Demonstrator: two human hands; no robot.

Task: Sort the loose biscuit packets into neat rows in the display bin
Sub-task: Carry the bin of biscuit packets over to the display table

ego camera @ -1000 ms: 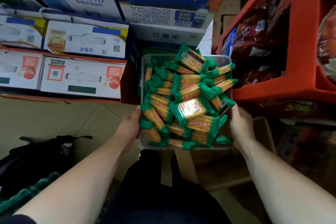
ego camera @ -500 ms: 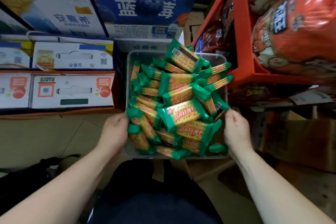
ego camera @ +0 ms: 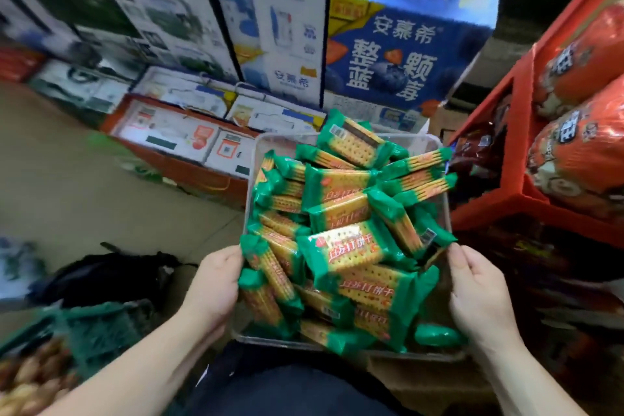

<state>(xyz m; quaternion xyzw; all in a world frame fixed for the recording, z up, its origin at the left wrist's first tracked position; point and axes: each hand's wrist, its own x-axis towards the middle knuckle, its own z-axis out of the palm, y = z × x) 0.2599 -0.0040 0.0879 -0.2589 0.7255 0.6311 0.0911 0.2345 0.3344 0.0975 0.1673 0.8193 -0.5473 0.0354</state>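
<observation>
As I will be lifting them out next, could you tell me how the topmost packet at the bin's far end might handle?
The topmost packet probably stays stiff: a cracker block shows through its wrapper. Its glossy film looks slippery. Perched tilted on the heap above the rim of the clear bin, it may slide when nudged.
</observation>
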